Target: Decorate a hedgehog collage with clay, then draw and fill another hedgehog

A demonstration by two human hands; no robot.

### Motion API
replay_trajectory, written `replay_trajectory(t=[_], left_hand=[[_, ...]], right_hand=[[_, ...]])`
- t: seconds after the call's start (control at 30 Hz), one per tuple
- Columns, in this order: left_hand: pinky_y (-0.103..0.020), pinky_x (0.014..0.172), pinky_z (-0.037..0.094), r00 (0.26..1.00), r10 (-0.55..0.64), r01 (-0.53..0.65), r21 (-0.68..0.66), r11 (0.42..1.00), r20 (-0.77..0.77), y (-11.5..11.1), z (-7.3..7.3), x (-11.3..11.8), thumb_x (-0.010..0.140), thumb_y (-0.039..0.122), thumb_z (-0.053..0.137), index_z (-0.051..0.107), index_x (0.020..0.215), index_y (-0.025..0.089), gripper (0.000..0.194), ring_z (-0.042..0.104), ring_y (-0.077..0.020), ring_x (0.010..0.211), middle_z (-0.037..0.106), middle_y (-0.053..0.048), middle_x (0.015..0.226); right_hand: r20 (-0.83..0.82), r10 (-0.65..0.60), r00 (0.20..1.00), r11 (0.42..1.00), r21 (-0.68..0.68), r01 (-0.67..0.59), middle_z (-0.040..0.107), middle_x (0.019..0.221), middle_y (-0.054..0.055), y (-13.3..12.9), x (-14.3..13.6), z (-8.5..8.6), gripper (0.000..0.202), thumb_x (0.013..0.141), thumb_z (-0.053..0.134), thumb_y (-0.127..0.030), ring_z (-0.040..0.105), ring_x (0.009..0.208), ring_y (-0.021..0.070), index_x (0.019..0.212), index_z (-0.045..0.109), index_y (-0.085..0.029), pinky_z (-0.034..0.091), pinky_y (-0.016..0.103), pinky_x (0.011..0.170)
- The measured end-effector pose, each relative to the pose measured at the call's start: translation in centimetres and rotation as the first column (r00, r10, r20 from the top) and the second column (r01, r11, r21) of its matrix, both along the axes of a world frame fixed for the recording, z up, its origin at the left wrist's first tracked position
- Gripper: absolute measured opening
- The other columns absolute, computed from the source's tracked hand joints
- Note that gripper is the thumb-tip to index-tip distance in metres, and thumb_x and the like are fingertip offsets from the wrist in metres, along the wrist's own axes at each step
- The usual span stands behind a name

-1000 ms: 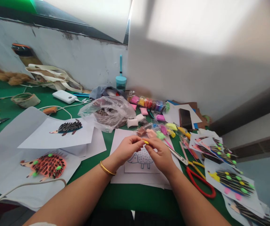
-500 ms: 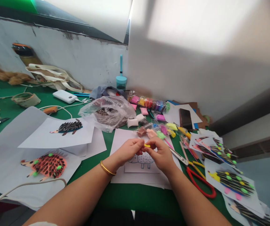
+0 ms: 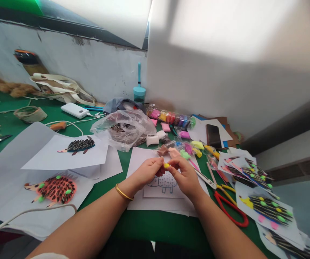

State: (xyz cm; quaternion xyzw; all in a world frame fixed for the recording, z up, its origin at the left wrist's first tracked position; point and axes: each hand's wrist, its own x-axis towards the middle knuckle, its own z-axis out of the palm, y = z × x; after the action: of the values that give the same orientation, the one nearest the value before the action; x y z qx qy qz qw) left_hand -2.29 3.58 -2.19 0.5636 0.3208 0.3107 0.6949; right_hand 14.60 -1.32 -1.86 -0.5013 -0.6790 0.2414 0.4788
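A small lump of yellow modelling clay [image 3: 166, 166] is pinched between my two hands. My left hand [image 3: 152, 172] grips it with thumb and fingers from one side; my right hand [image 3: 185, 176] holds its other side. Both hands hover over a sheet with a line drawing of a woolly animal [image 3: 168, 186], partly hidden by my fingers. That sheet lies on larger white paper [image 3: 137, 205]. Just beyond my hands are soft clay pieces: peach clay [image 3: 174, 152], green clay [image 3: 184, 154] and brown clay [image 3: 162, 150].
Red-handled scissors [image 3: 230, 208] lie right of the paper. Finished hedgehog pictures [image 3: 268, 208] are stacked farther right; a red hedgehog picture [image 3: 56, 190] lies left. A plastic bag of seeds [image 3: 125, 129], a phone [image 3: 213, 136] and a white power bank [image 3: 74, 110] sit farther back.
The yellow clay has gone from a thin strip to a more compact lump between my fingertips. My hands have barely shifted.
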Motion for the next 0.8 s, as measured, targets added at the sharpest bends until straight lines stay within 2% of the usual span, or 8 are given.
replay_trajectory(t=[0.17, 0.27, 0.37, 0.47, 0.53, 0.6, 0.67, 0.8], left_hand=[[-0.025, 0.065, 0.04, 0.999, -0.047, 0.047, -0.011, 0.999, -0.015, 0.05, 0.51, -0.18, 0.079, 0.054, 0.067, 0.063, 0.079, 0.014, 0.041, 0.049, -0.011, 0.065, 0.056, 0.0, 0.068], [-0.025, 0.063, 0.038, 0.999, -0.044, 0.044, 0.017, 0.999, 0.0, 0.05, 0.73, -0.31, 0.079, 0.054, 0.066, 0.061, 0.074, 0.014, 0.041, 0.047, -0.0106, 0.063, 0.053, 0.002, 0.064], [-0.025, 0.062, 0.037, 1.0, -0.027, 0.027, 0.039, 0.999, 0.01, 0.03, 0.6, -0.3, 0.081, 0.057, 0.063, 0.059, 0.071, 0.014, 0.044, 0.045, -0.0107, 0.062, 0.051, 0.002, 0.062], [-0.025, 0.062, 0.037, 0.999, -0.042, 0.042, 0.046, 0.998, 0.008, 0.02, 0.32, -0.23, 0.083, 0.059, 0.06, 0.06, 0.071, 0.014, 0.047, 0.045, -0.0111, 0.062, 0.052, 0.001, 0.064], [-0.025, 0.063, 0.037, 0.998, -0.065, 0.064, 0.035, 0.997, 0.015, 0.01, 0.21, -0.21, 0.082, 0.058, 0.062, 0.062, 0.075, 0.013, 0.046, 0.047, -0.0112, 0.063, 0.054, 0.001, 0.066], [-0.025, 0.065, 0.038, 0.996, -0.089, 0.089, 0.022, 0.996, 0.023, 0.01, 0.24, -0.22, 0.08, 0.055, 0.066, 0.064, 0.08, 0.013, 0.042, 0.048, -0.0115, 0.066, 0.056, 0.0, 0.07], [-0.025, 0.065, 0.038, 0.995, -0.094, 0.094, 0.026, 0.995, 0.019, -0.02, 0.4, -0.23, 0.081, 0.054, 0.066, 0.064, 0.081, 0.013, 0.041, 0.048, -0.0116, 0.066, 0.055, 0.0, 0.07], [-0.025, 0.062, 0.036, 0.997, -0.079, 0.078, 0.067, 0.995, 0.004, -0.1, 0.65, -0.19, 0.087, 0.055, 0.057, 0.061, 0.075, 0.013, 0.044, 0.044, -0.011, 0.064, 0.05, 0.001, 0.066]], right_hand=[[-0.042, -0.045, 0.998, 0.997, 0.053, 0.047, 0.058, 0.073, -0.001, 0.12, -0.07, -0.37, 0.016, 0.085, 0.068, -0.034, 0.053, 0.067, 0.0144, 0.078, 0.059, -0.022, 0.045, 0.028, 0.064], [-0.057, -0.025, 0.998, 0.997, 0.069, 0.029, 0.057, 0.073, -0.003, 0.11, -0.03, -0.35, 0.02, 0.083, 0.071, -0.037, 0.051, 0.065, 0.0139, 0.094, 0.063, -0.023, 0.046, 0.028, 0.063], [0.002, 0.074, 0.997, 0.996, 0.056, -0.074, 0.061, 0.079, 0.0, 0.01, 0.04, -0.12, 0.021, 0.089, 0.065, -0.036, 0.054, 0.07, 0.0151, 0.107, 0.065, -0.025, 0.046, 0.029, 0.066], [0.058, 0.04, 0.998, 0.998, 0.04, -0.042, 0.062, 0.079, 0.001, -0.08, 0.06, -0.02, 0.012, 0.09, 0.063, -0.034, 0.054, 0.072, 0.0154, 0.094, 0.067, -0.023, 0.045, 0.03, 0.067], [0.063, -0.025, 0.998, 0.998, 0.056, 0.022, 0.058, 0.075, 0.0, -0.1, 0.04, -0.13, 0.014, 0.086, 0.068, -0.036, 0.052, 0.069, 0.0152, 0.085, 0.064, -0.022, 0.044, 0.03, 0.065], [0.075, -0.038, 0.996, 0.997, 0.064, 0.033, 0.056, 0.074, -0.001, -0.07, 0.04, -0.26, 0.02, 0.082, 0.073, -0.038, 0.05, 0.068, 0.0151, 0.081, 0.06, -0.022, 0.043, 0.029, 0.064], [0.078, -0.002, 0.997, 0.998, 0.058, -0.002, 0.057, 0.077, -0.001, -0.05, 0.07, -0.27, 0.022, 0.081, 0.074, -0.04, 0.051, 0.07, 0.0156, 0.087, 0.062, -0.022, 0.044, 0.03, 0.065], [0.112, 0.115, 0.987, 0.992, 0.033, -0.12, 0.064, 0.09, 0.003, -0.12, 0.15, 0.12, 0.026, 0.092, 0.061, -0.033, 0.056, 0.08, 0.0179, 0.116, 0.064, -0.024, 0.046, 0.033, 0.075]])
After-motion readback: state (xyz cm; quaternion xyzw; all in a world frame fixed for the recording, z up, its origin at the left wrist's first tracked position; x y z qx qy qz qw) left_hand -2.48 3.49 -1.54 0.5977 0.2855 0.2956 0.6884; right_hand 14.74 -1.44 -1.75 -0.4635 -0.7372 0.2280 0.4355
